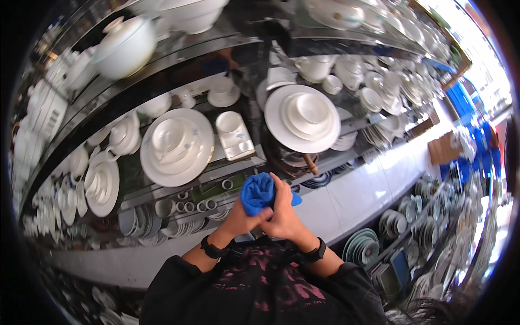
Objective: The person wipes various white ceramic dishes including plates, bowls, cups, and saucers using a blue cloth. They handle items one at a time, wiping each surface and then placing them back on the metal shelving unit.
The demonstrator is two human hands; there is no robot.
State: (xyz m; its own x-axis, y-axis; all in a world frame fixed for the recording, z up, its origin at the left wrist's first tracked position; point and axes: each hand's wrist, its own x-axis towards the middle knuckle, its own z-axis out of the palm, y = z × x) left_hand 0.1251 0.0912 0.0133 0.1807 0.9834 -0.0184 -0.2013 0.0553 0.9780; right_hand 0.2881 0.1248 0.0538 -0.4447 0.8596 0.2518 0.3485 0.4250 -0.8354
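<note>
In front of my chest, both hands hold a bunched blue cloth (258,193). My left hand (240,222) cups its left and lower side. Around the right side wraps my right hand (285,213), its fingers pointing up and a corner of cloth sticking out beyond them. The thumbs meet below the bundle. Whether anything lies inside the folds is hidden. Beyond the hands, a glass shelf carries a gold-rimmed plate (203,162) with a bowl (167,136) stacked on it. Right of that stand a white tray with a cup (229,123) and another white plate (276,132) bearing stacked bowls (312,109).
A lidded white tureen (126,48) sits on the upper shelf. White teapots (316,68) and cups crowd the shelf at right. Below are mugs (189,207) and upright plates (140,221). A tiled floor aisle (357,195) separates this rack from green-rimmed plates (360,245) opposite.
</note>
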